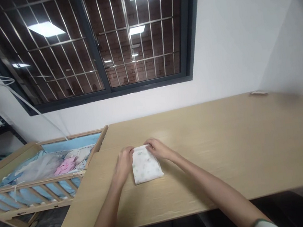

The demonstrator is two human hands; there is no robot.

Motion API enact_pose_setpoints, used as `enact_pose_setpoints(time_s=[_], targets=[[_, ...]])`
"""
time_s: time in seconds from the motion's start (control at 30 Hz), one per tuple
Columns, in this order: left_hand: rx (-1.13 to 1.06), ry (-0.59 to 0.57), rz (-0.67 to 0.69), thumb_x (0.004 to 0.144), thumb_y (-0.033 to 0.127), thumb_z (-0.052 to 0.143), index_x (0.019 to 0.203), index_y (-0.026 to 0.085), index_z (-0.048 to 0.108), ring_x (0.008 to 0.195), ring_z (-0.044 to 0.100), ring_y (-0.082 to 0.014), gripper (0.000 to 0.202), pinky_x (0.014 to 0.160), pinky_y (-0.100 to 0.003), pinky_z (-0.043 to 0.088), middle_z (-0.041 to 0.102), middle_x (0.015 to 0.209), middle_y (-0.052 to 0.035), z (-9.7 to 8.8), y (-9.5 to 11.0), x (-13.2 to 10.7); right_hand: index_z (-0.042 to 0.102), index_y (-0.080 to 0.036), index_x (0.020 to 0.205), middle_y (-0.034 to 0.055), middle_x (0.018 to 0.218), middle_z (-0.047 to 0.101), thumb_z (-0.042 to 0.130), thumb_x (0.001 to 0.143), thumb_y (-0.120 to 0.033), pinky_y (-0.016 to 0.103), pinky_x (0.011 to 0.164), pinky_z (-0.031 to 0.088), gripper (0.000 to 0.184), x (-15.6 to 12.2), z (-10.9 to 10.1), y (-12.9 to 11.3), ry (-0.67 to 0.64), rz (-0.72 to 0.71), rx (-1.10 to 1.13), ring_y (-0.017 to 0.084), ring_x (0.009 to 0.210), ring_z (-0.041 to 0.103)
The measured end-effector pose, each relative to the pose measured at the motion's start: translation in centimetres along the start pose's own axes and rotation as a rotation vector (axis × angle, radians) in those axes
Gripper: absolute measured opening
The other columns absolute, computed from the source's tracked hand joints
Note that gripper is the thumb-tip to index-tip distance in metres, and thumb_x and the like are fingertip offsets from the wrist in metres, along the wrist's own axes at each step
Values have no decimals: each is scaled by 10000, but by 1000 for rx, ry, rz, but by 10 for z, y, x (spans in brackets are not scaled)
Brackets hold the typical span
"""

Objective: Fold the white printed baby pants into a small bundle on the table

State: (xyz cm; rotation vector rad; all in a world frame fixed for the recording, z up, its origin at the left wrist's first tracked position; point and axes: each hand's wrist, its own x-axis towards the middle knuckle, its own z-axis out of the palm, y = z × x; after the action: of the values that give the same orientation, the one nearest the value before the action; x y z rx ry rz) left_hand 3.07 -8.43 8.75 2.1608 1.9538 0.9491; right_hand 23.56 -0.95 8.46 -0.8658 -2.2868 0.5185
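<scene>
A folded white cloth [146,167] with small faint prints lies on the wooden table, its near edge toward me. At its far left corner my left hand [125,160] is closed, fingers gripping the edge. The far right corner is pinched by my right hand [158,148], with the thumb on the near side and fingers curled over the far edge. Both hands rest close to the tabletop. The cloth's underside and the tips of some fingers are hidden.
The wide wooden table [227,144] reaches to the wall. A small flat pale object [258,93] sits at its far right. Left of the table stands a wooden crib [36,187] with blue lining, a pink cloth [66,165] and other fabrics. A barred window [107,91] is behind.
</scene>
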Motion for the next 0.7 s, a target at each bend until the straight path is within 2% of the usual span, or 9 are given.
enact_pose_setpoints(time_s=[0.13,0.23,0.33,0.43,0.57,0.63,0.7], targets=[[97,-102,-88,952,128,430,1023,154,710,1004,665,-209,290,873,-281,481,741,1026,-120,32,-10,31,681,-148,1057,108,1096,700,475,912,-72,317,955,463,263,23,37,42,11,145,-118,216,1066,625],[196,-133,-152,948,129,439,1108,139,681,1050,648,-234,291,876,-300,471,713,1110,-151,44,-4,29,690,-127,1050,123,1078,701,479,873,-33,314,959,468,291,25,48,55,-15,170,-155,225,1057,635],[289,-115,-182,951,223,497,1302,123,584,1210,570,-307,375,971,-383,442,597,1350,-207,50,18,0,647,-92,1205,175,1211,657,481,909,-84,360,1040,432,340,23,47,52,-14,158,-184,256,1166,596],[346,-145,-162,953,390,518,1346,111,570,1210,564,-382,485,990,-474,435,538,1429,-240,61,46,-50,530,-128,1401,176,1417,552,461,989,-227,414,1144,341,429,15,42,29,-59,25,-190,272,1341,477],[434,-152,-121,974,496,428,1379,58,570,1293,498,-474,614,1039,-578,379,531,1435,-278,85,65,-108,419,-207,1522,128,1608,357,415,1036,-435,420,1200,274,537,-6,43,-16,-330,-228,-80,264,1477,329],[441,-158,-118,974,506,424,1362,56,599,1308,487,-483,619,1066,-601,351,569,1395,-281,96,62,-123,392,-243,1547,93,1646,285,386,1042,-489,406,1218,244,562,-19,48,-31,-484,-313,-5,248,1510,271],[436,-155,-95,983,514,401,1337,66,630,1293,504,-474,615,1076,-616,341,609,1343,-279,104,55,-129,363,-272,1564,61,1659,252,350,1050,-509,393,1236,201,566,-30,54,-35,-597,-329,36,224,1528,222]])
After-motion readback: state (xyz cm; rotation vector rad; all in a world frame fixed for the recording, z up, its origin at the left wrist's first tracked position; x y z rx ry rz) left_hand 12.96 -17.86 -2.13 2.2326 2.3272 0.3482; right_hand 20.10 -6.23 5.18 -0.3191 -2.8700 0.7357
